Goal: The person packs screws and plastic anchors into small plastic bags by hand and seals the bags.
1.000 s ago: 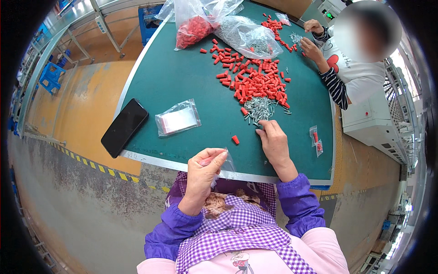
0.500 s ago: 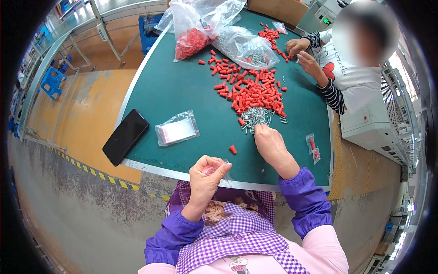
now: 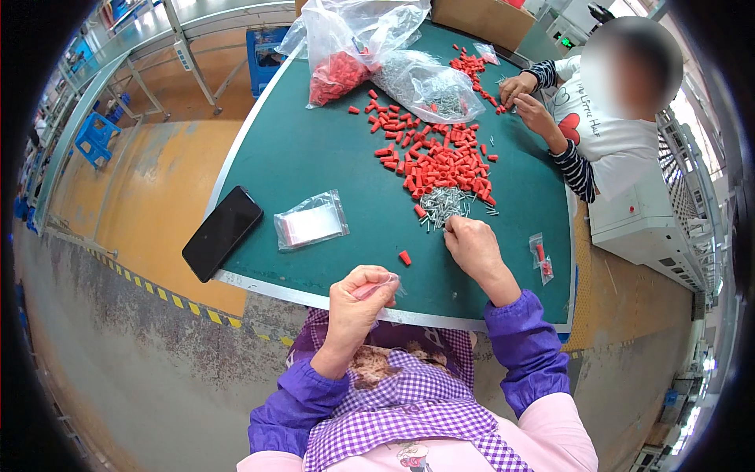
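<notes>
My left hand (image 3: 358, 308) is closed, thumb against fingers, on a small clear plastic bag (image 3: 399, 288) above the table's near edge. My right hand (image 3: 476, 250) is pinched at the near side of a pile of small silver metal pins (image 3: 446, 206); its fingertips hide whatever lies between them. Behind the pins spreads a heap of red plastic caps (image 3: 448, 161). One loose red cap (image 3: 405, 257) lies between my two hands.
A black phone (image 3: 222, 234) overhangs the green table's (image 3: 314, 149) left edge, beside a packet of clear bags (image 3: 311, 220). Filled bags (image 3: 541, 258) lie at right. Farther back stand a bag of red caps (image 3: 338, 77) and a bag of pins (image 3: 447, 102). A co-worker's hands (image 3: 525, 102) work opposite.
The small bag in my left hand has turned, and less of it hangs below the fingers. My right hand stays pinched at the pins, and the whole view has shifted slightly.
</notes>
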`<state>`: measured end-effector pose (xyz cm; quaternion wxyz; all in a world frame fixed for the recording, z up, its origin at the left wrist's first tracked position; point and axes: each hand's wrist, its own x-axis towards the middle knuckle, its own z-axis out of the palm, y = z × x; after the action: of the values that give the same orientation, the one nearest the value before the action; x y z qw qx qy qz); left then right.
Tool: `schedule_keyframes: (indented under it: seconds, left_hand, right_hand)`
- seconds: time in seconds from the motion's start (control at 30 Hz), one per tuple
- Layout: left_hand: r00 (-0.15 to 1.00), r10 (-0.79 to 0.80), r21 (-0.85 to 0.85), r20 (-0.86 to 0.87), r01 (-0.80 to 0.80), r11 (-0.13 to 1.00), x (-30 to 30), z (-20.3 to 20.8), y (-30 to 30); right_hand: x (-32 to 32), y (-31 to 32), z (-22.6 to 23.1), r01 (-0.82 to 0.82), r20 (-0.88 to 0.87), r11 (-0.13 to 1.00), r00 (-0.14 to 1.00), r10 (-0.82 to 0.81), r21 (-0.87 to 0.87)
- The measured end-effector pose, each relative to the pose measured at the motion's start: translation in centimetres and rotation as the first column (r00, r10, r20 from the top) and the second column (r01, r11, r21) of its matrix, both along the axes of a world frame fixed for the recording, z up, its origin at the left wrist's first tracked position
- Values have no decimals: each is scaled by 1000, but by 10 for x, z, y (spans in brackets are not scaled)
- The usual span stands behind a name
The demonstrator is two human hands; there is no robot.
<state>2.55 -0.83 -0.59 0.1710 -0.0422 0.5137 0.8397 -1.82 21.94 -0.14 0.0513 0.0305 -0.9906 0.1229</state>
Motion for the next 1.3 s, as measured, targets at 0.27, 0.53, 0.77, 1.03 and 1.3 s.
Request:
schedule_keyframes:
  seconds: [0.27,0.53,0.77,1.03,1.3]
  left_hand:
    - [970,83,-89,-228,-105,990,-4,-6,13]
    - [926,-18,-448,-376,-165,879,-16,-7,21]
    - [850,-66,-517,-522,-254,817,-17,-6,18]
    - [806,-102,-559,-583,-306,771,-17,1,17]
    - [763,-159,-575,-627,-315,755,-16,5,16]
  right_hand:
    - [10,1,4,103,5,860,993,-117,-500]
    - [33,-48,43,163,186,167,973,139,-972]
    - [39,-59,41,-31,77,564,983,166,-825]
    - [41,-61,45,-197,-70,740,977,199,-643]
    - [34,-57,57,-282,18,817,942,336,-503]
